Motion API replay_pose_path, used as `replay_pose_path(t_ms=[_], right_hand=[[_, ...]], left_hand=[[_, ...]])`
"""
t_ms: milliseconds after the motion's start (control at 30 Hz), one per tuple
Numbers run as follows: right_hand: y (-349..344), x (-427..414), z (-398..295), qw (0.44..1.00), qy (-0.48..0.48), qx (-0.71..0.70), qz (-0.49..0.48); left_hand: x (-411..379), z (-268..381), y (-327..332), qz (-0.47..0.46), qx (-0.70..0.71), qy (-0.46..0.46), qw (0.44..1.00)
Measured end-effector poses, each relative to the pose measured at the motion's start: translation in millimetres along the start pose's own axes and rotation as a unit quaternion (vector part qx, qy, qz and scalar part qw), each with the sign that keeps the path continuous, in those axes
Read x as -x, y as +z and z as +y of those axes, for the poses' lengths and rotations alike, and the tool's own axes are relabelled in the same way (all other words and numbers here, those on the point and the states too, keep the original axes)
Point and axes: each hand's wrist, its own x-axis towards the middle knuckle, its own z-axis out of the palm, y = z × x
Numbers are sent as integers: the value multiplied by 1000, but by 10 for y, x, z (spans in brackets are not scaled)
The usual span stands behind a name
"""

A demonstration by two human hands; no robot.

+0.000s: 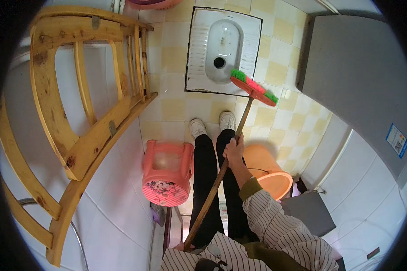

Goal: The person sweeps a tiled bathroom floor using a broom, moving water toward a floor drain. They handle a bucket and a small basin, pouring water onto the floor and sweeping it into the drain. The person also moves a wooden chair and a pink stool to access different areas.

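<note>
A push broom with a red plastic head (251,89), green and pink bristles and a long wooden handle (207,203) slants up from my waist. My right hand (234,149) is closed around the middle of the handle, above my legs. Close to my body, my left hand (180,246) is at the handle's lower end, mostly hidden by the striped shirt. The bristles lie over the near right corner of a white ceramic squat toilet (198,64) set in the tiled floor (173,108). Whether they touch the ceramic is hard to tell.
A pink plastic stool (168,172) stands left of my legs, an orange bucket (264,159) right of them. A wooden folding chair or rack (88,149) fills the left side. A large grey appliance (352,67) stands at the right. Pink basins (156,4) show at the top.
</note>
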Motion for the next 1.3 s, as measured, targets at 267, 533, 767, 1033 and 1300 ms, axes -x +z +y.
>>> replay_pose_path(t_ms=[267, 533, 767, 1033, 1300], right_hand=[[360, -780, -1002, 985, -161, 21, -51], [229, -177, 14, 993, -66, 101, -7], [593, -661, -1248, 986, -146, -14, -75], [536, 185, -703, 973, -76, -80, -201], [-1206, 509, 264, 954, -133, -232, -134]], left_hand=[[-279, 837, 434, -110, 8, 77, 991], [-34, 258, 110, -31, 59, 38, 997], [-18, 1105, 649, -78, 81, 112, 987], [333, 349, -25, 63, -52, 231, 970], [472, 70, -1417, 96, 15, 98, 990]])
